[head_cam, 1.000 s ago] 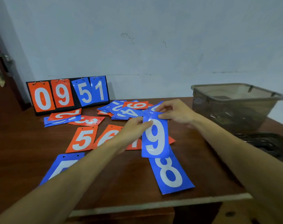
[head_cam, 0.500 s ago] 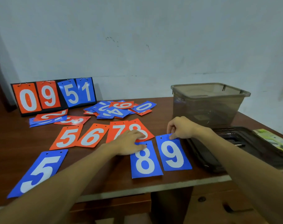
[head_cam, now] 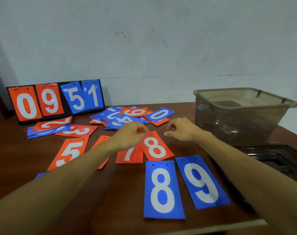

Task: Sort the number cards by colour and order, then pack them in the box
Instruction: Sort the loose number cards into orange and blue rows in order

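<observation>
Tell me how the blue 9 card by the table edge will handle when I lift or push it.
The blue 9 card looks thin and lies flat, so probably light and somewhat bendy. Its smooth face on the polished table suggests it slides easily. Lying flush, its edge may resist pinching.

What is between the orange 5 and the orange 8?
In the head view: an orange card mostly hidden under the left forearm, then the orange 7.
</observation>
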The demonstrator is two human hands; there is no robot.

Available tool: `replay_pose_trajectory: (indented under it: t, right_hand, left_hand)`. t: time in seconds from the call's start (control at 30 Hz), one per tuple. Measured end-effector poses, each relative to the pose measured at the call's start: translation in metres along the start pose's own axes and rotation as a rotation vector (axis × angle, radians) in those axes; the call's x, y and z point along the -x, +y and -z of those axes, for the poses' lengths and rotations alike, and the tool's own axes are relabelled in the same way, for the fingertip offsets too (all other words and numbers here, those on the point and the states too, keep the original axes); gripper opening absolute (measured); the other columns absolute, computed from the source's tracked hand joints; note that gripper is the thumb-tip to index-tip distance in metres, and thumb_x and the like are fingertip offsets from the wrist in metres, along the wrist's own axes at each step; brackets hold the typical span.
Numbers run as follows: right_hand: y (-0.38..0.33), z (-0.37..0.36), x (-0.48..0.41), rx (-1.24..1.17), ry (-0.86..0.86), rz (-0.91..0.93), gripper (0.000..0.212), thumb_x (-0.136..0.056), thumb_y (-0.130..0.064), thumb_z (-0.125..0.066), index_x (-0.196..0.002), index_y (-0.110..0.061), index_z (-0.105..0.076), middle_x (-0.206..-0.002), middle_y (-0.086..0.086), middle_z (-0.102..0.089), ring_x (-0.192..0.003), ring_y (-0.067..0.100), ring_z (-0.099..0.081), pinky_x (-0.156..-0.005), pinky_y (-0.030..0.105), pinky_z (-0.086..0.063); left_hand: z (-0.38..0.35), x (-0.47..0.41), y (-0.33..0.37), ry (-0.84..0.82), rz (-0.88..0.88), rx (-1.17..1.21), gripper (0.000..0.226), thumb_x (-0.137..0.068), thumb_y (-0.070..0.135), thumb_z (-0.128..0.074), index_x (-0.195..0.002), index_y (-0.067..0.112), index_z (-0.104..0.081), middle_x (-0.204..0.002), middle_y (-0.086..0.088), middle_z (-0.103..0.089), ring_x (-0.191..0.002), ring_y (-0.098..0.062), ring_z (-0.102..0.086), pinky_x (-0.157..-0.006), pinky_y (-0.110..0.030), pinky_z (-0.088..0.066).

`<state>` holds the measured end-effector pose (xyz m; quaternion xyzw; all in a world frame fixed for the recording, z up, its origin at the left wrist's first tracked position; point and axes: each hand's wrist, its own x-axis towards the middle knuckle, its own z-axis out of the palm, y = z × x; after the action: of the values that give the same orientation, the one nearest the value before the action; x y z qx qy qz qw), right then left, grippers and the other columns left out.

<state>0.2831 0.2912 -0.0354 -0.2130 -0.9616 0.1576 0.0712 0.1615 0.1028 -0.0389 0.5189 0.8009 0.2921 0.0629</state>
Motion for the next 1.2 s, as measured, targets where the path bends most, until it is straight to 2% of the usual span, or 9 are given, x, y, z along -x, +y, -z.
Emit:
replay_pose_trajectory:
  t: [0.23,0.33,0.43,0.57,0.73,0.87,1.03,1.13,1.2]
  right_hand:
    - [0.009,-0.031,-0.088,-0.033,0.099,-0.057,0.071,-0.079,-0.056,-0.064,-0.133,-0.013,-0.048,-0.140,0.007,-0.046,-0.123,0.023,-0.048,-0.102,0.037,-0.042]
    - [0.013,-0.039,-0.110,-0.039,0.041,-0.055,0.076,-0.078,-0.059,-0.063,-0.137,-0.016,-0.044,-0.145,0.005,-0.042,-0.128,0.022,-0.044,-0.105,0.038,-0.040]
    - [0.016,-0.038,-0.114,0.110,0.002,-0.012,0.068,-0.083,-0.059,-0.057,-0.133,-0.014,-0.050,-0.136,0.005,-0.052,-0.119,0.022,-0.051,-0.099,0.035,-0.044]
    - [0.016,-0.029,-0.104,0.349,0.048,0.124,0.032,-0.092,-0.034,-0.046,-0.111,-0.012,-0.060,-0.110,0.011,-0.060,-0.102,0.028,-0.057,-0.078,0.035,-0.046]
    - [0.018,-0.017,-0.082,0.532,0.171,0.051,0.031,-0.094,-0.023,-0.039,-0.119,-0.012,-0.055,-0.113,0.016,-0.060,-0.097,0.033,-0.059,-0.073,0.037,-0.043]
    - [0.010,-0.004,-0.057,0.367,0.335,-0.040,0.029,-0.098,-0.025,-0.039,-0.121,-0.015,-0.053,-0.112,0.014,-0.065,-0.096,0.033,-0.062,-0.079,0.042,-0.053]
    - [-0.033,0.001,-0.015,0.262,0.392,0.273,0.037,-0.096,-0.024,-0.044,-0.133,-0.022,-0.050,-0.128,0.004,-0.061,-0.112,0.026,-0.058,-0.087,0.042,-0.050]
    - [-0.054,-0.004,0.010,0.260,0.315,0.468,0.040,-0.098,-0.026,-0.044,-0.138,-0.025,-0.045,-0.133,0.002,-0.057,-0.118,0.022,-0.053,-0.092,0.037,-0.046]
    - [-0.066,-0.007,0.022,0.241,0.312,0.564,0.039,-0.099,-0.032,-0.043,-0.137,-0.025,-0.047,-0.132,0.000,-0.057,-0.118,0.019,-0.052,-0.093,0.032,-0.042]
  left_hand:
    - [0.007,-0.057,-0.047,0.032,0.072,-0.001,0.018,-0.092,0.015,-0.054,-0.093,0.029,-0.065,-0.093,0.016,-0.060,-0.081,0.006,-0.052,-0.063,-0.004,-0.035]
    - [-0.002,-0.071,-0.065,0.022,0.068,-0.029,0.018,-0.092,0.016,-0.054,-0.103,0.026,-0.066,-0.100,0.013,-0.059,-0.089,0.001,-0.050,-0.066,-0.004,-0.033]
    - [-0.009,-0.077,-0.075,0.001,0.045,-0.074,0.022,-0.092,0.013,-0.055,-0.110,0.019,-0.066,-0.110,0.004,-0.063,-0.095,-0.002,-0.049,-0.072,-0.004,-0.034]
    - [-0.012,-0.079,-0.074,0.002,0.071,-0.111,0.024,-0.092,0.015,-0.054,-0.114,0.017,-0.064,-0.118,0.000,-0.064,-0.107,-0.010,-0.055,-0.088,-0.018,-0.039]
    - [-0.007,-0.072,-0.052,-0.041,0.120,-0.153,0.028,-0.094,0.022,-0.052,-0.121,0.018,-0.060,-0.125,0.000,-0.060,-0.114,-0.015,-0.054,-0.094,-0.027,-0.043]
    - [0.000,-0.060,-0.022,0.079,0.189,0.193,0.024,-0.095,0.032,-0.050,-0.114,0.022,-0.061,-0.112,0.003,-0.064,-0.088,-0.004,-0.059,-0.072,-0.017,-0.044]
    - [0.008,-0.037,0.013,0.104,0.420,1.021,0.043,-0.086,0.049,-0.060,-0.118,0.021,-0.057,-0.113,-0.007,-0.067,-0.092,-0.025,-0.070,-0.093,-0.044,-0.050]
    - [0.010,-0.018,0.020,0.270,0.454,1.196,0.057,-0.087,0.026,-0.066,-0.133,0.005,-0.039,-0.117,-0.018,-0.064,-0.089,-0.034,-0.070,-0.083,-0.048,-0.056]
    - [0.014,0.000,0.016,0.390,0.480,1.118,0.046,-0.089,0.007,-0.058,-0.129,0.001,-0.036,-0.113,-0.020,-0.063,-0.086,-0.033,-0.069,-0.071,-0.043,-0.059]
